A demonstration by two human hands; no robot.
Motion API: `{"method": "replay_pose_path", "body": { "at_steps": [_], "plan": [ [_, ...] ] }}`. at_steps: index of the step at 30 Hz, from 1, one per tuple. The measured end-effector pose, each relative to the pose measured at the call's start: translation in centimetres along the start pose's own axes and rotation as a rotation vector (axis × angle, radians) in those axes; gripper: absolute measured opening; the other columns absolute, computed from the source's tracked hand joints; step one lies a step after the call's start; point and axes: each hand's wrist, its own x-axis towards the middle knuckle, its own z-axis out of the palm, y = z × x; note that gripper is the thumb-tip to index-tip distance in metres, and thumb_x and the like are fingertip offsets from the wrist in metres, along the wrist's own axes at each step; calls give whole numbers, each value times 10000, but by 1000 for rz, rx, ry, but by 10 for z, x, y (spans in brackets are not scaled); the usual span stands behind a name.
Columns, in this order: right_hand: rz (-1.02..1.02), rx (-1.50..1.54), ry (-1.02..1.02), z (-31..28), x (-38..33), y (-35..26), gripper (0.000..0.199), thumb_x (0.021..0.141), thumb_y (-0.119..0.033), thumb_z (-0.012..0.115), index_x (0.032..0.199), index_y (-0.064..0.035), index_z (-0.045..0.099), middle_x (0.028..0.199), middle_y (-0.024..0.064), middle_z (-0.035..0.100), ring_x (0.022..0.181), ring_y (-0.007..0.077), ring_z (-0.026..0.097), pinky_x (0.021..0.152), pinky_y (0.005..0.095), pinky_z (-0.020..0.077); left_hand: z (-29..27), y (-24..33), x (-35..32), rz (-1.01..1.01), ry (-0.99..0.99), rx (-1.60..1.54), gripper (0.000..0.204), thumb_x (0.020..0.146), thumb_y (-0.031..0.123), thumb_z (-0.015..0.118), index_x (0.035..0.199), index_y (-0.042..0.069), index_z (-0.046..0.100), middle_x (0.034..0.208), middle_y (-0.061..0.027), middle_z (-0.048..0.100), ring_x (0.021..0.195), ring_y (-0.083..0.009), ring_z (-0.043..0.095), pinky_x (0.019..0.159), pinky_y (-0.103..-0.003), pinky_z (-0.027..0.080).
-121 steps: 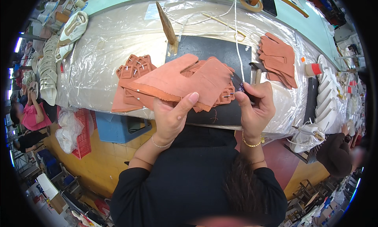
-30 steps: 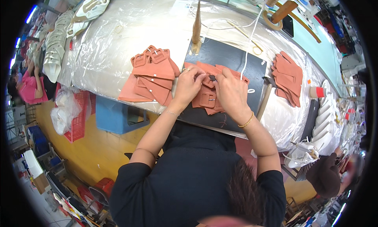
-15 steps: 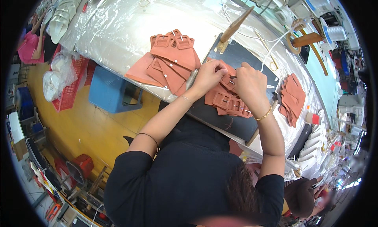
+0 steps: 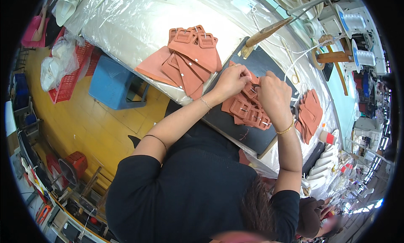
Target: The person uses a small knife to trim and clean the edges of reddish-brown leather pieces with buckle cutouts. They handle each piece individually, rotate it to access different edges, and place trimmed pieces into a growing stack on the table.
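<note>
My left hand [image 4: 231, 82] is closed in a pinch at the upper edge of a terracotta strap piece [image 4: 249, 90] with a square covered buckle. Opposite it, my right hand [image 4: 275, 95] has its fingers closed at the same piece; a small dark thing shows by its fingertips, too little to name. Below the hands, several more buckled strap pieces [image 4: 241, 108] overlap on a black board [image 4: 235, 132]. To the left of my left hand lies a fanned pile of terracotta pieces [image 4: 198, 57], buckles at its far end.
A wooden-handled tool [image 4: 267, 32] lies across the board's far end. At the right are more terracotta pieces [image 4: 309, 112], a red-and-white spool [image 4: 327, 137] and stacked white parts [image 4: 324, 163]. A blue stool [image 4: 111, 83] and red crate [image 4: 78, 70] stand left of the plastic-covered table [image 4: 122, 28].
The view has shifted slightly, moving the table and floor things in the picture. Both hands stay at the same buckled piece, with only small finger movement.
</note>
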Motion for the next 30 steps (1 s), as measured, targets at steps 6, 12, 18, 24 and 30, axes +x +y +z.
{"method": "replay_pose_path", "body": {
  "at_steps": [6,12,18,24,30],
  "plan": [
    [1,-32,-8,5,1,-1,62,738,-80,650,711,-26,635,821,122,599,703,334,659,609,422,518,2,5,-3,67,-10,34,64,845,59,640,837,-1,621,795,-77,607,677,-168,563,655,-307,463],
    [-28,-42,-6,7,0,0,97,750,-118,671,713,-40,628,821,104,583,687,320,642,608,425,505,1,5,-2,10,-5,-138,116,904,116,611,899,1,619,785,-56,600,691,-122,565,639,-284,465],
    [93,231,29,-6,-24,13,156,767,-183,704,766,-36,652,806,94,571,670,298,629,601,413,483,-20,0,-16,-34,54,-181,223,940,188,613,1038,-12,616,919,-47,569,770,-101,602,688,-242,496],
    [162,562,0,3,-69,18,170,763,-194,734,863,-63,693,822,69,583,697,281,634,624,386,493,-25,-1,-65,51,-192,55,226,842,119,710,1024,-9,670,948,-51,540,711,-122,554,641,-248,472],
    [87,509,94,24,-84,6,156,760,-184,732,858,-74,680,820,54,564,663,260,632,580,373,495,-15,-2,-62,57,-138,118,138,878,106,667,933,-19,650,823,-32,552,683,-105,552,621,-250,462]
  ]
}}
